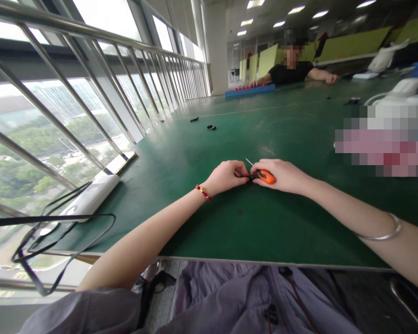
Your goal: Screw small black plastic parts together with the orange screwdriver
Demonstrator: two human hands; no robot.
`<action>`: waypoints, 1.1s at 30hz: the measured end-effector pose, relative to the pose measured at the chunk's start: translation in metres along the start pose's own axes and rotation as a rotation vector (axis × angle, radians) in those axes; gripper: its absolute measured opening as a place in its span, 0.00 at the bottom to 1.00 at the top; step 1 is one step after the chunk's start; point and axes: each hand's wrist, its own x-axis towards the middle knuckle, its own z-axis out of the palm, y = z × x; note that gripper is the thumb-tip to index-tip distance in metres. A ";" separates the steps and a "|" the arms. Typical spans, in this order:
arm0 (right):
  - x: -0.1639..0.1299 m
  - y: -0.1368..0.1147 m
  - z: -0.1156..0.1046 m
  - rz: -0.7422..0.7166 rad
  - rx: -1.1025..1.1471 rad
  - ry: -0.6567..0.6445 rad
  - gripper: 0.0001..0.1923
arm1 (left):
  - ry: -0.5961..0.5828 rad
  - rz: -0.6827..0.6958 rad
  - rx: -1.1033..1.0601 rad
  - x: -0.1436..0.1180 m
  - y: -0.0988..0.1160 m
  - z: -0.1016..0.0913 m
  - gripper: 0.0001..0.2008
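head view. green counter runs from the near edge far into the room. both of the person's hands meet near the middle of it, resting on the surface.

right hand: closed around an orange-handled screwdriver; the orange grip shows between thumb and fingers, the black neck points left toward the other hand. a thin pale sliver sticks up just behind the two hands; cannot tell what it belongs to.

left hand: fingers curled narrow, pinching a small black part at the fingertips. the part sits right at the screwdriver's front end; too small to tell its shape or whether tip and part touch. a red bead bracelet is on the left wrist, a silver bangle on the right forearm.

around: a white power strip lies at the counter's left edge by the window railing, black cable looping off it. two small black pieces and another lie well apart from the hands, farther up the counter. at the far end a second person in a black shirt leans over a blue tray.
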 end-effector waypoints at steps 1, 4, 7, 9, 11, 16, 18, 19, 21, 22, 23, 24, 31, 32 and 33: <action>0.000 -0.001 0.000 -0.002 -0.004 0.001 0.08 | -0.002 0.003 -0.009 0.000 0.000 0.001 0.04; 0.000 -0.003 -0.001 -0.004 -0.007 -0.001 0.08 | 0.000 0.022 -0.027 0.000 -0.001 0.002 0.04; 0.000 -0.003 -0.001 -0.006 -0.003 0.000 0.07 | 0.006 0.032 -0.035 0.000 -0.002 0.003 0.05; 0.000 -0.004 -0.002 -0.008 -0.001 0.001 0.07 | 0.007 0.031 -0.035 0.000 -0.003 0.003 0.05; 0.000 -0.004 -0.002 -0.003 -0.005 -0.005 0.07 | 0.010 0.028 -0.030 0.000 -0.003 0.003 0.05; 0.000 -0.005 -0.002 -0.005 -0.024 -0.005 0.07 | 0.015 0.014 -0.014 0.000 -0.002 0.002 0.06; 0.000 -0.006 -0.002 -0.009 -0.030 -0.007 0.07 | 0.012 0.004 -0.004 0.000 -0.001 0.002 0.06; 0.000 -0.006 -0.002 -0.009 -0.033 -0.013 0.07 | 0.008 -0.001 0.000 0.000 0.000 0.002 0.06; 0.000 -0.006 -0.003 -0.003 -0.036 -0.026 0.07 | 0.005 -0.012 0.015 0.000 0.002 0.001 0.06; 0.001 -0.006 -0.003 0.000 -0.035 -0.034 0.08 | 0.005 -0.016 0.029 0.000 0.003 0.001 0.07; 0.001 -0.006 -0.004 0.003 -0.032 -0.039 0.08 | 0.006 -0.018 0.048 0.000 0.004 0.001 0.07; 0.001 -0.007 -0.004 0.005 -0.029 -0.042 0.08 | 0.010 -0.019 0.071 -0.001 0.005 0.000 0.07; 0.002 -0.005 -0.002 -0.006 0.009 0.003 0.09 | 0.043 0.013 0.175 -0.002 0.007 -0.004 0.06; 0.002 -0.005 -0.001 -0.005 0.022 0.015 0.09 | 0.054 0.018 0.185 -0.002 0.007 -0.005 0.07; 0.002 -0.004 -0.001 -0.002 0.033 0.027 0.10 | 0.066 0.024 0.195 -0.002 0.007 -0.006 0.06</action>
